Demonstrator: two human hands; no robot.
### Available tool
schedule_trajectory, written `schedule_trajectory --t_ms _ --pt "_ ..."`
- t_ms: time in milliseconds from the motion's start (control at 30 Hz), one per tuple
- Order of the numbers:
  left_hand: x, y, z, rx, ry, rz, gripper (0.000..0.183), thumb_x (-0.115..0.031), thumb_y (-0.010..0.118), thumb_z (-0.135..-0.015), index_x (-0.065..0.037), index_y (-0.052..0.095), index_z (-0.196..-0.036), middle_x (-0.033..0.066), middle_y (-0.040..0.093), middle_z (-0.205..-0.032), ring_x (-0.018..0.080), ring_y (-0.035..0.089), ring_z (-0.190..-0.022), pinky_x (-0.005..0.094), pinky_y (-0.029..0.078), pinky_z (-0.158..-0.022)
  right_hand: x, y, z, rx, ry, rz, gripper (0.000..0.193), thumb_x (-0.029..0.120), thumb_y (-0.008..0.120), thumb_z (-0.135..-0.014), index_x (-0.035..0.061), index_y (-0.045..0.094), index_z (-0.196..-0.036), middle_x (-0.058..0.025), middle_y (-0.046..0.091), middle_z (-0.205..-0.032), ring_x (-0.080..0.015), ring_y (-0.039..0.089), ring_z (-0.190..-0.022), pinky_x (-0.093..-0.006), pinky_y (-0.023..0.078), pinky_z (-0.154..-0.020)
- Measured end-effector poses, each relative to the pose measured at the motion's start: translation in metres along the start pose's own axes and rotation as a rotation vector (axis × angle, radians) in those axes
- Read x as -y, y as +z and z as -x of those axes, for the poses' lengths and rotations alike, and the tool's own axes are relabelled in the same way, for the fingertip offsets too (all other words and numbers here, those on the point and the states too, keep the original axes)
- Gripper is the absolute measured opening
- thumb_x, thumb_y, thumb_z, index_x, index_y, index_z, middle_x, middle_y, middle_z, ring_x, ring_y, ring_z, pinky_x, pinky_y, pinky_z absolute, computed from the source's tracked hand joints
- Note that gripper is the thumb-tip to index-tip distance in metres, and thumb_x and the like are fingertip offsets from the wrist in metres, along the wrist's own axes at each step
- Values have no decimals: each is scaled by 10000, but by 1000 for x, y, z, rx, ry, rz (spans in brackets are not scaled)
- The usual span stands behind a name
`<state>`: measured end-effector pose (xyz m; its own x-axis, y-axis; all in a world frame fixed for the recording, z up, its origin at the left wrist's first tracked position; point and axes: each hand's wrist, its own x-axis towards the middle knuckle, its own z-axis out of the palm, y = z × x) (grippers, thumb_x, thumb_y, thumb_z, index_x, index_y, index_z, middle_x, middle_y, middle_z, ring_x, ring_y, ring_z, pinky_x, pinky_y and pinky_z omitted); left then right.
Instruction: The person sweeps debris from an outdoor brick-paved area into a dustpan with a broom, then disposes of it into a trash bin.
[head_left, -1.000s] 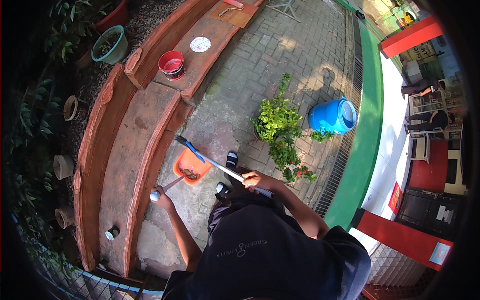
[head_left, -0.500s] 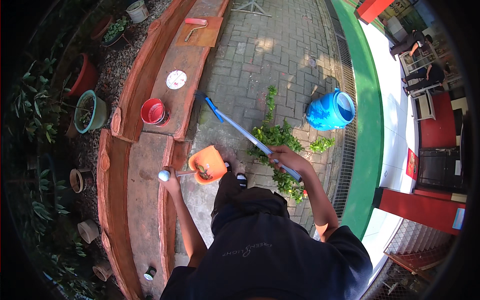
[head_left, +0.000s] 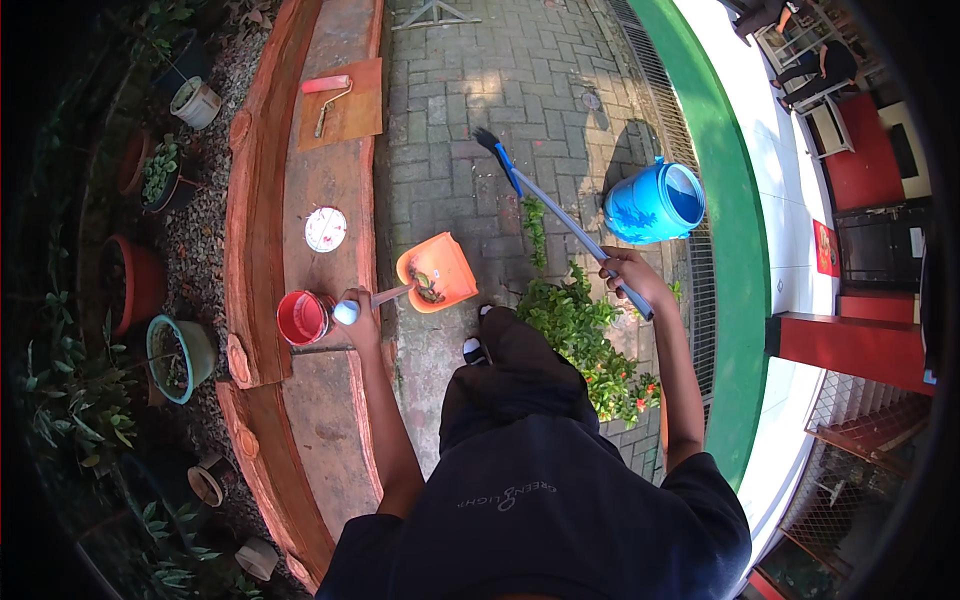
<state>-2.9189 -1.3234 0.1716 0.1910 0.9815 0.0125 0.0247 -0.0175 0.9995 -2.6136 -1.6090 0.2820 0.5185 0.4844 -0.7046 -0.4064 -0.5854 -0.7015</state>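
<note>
My left hand [head_left: 364,322] is closed round the handle of an orange dustpan [head_left: 452,266], close to its pale knob end. Dry leaves [head_left: 428,287] lie in the pan, which is held out over the paving. In my right hand [head_left: 636,275] is the grey pole of a broom [head_left: 572,226]. The broom's blue head with dark bristles points away from me and to the left. A red paint bucket [head_left: 303,318] stands on the ledge just left of my left hand. Right of the pan grows a leafy bush [head_left: 570,330] with small red flowers.
A blue barrel [head_left: 640,208] stands at the right beside a drain grate [head_left: 668,105]. Along the brown ledge lie a paint-stained white lid [head_left: 325,229] and a paint roller [head_left: 328,88] on a board. Potted plants [head_left: 180,358] line the left. Two people [head_left: 828,68] are at the far right.
I have moved forward along the ledge, and the paint bucket is now beside my left hand. The broom head has swung to the right, away from the ledge. Both hands keep their hold.
</note>
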Motion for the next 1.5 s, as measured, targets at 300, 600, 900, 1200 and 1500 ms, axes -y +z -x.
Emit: schedule_trajectory --t_ms 300,600,900,1200,1500 --pt "10 123 -152 41 59 -40 249 -28 574 -783 -34 420 -587 -13 423 -573 82 394 -540 242 324 -507 40 -64 -163 -59 -8 -182 125 104 521 -790 11 510 -872 6 455 -567 -64 435 -447 -215 345 -367" --pt "22 254 -299 207 51 -127 270 -38 556 -798 -31 404 -574 -26 373 -548 56 349 -518 246 282 -467 107 -115 -329 -94 78 -167 93 80 564 -766 -2 534 -800 -16 471 -562 -87 436 -433 -229 347 -361" --pt "60 360 -433 380 39 -69 249 -16 563 -781 -36 400 -594 -29 372 -581 59 362 -551 234 308 -496 146 -114 -446 -9 140 -112 81 35 528 -787 -32 482 -787 -65 451 -560 -133 437 -440 -271 373 -375" --pt "117 442 -524 508 17 -37 196 -8 555 -773 -23 450 -609 -34 416 -600 48 397 -575 222 328 -510 175 -82 -527 -12 269 -315 67 9 489 -803 -23 439 -770 -90 455 -586 -166 458 -468 -287 373 -383" --pt "166 476 -591 512 -79 -20 160 6 563 -746 -24 450 -637 -17 472 -668 60 448 -635 222 384 -575 243 25 -548 17 315 -264 57 18 456 -812 -7 435 -765 -73 447 -590 -161 458 -471 -286 379 -379"
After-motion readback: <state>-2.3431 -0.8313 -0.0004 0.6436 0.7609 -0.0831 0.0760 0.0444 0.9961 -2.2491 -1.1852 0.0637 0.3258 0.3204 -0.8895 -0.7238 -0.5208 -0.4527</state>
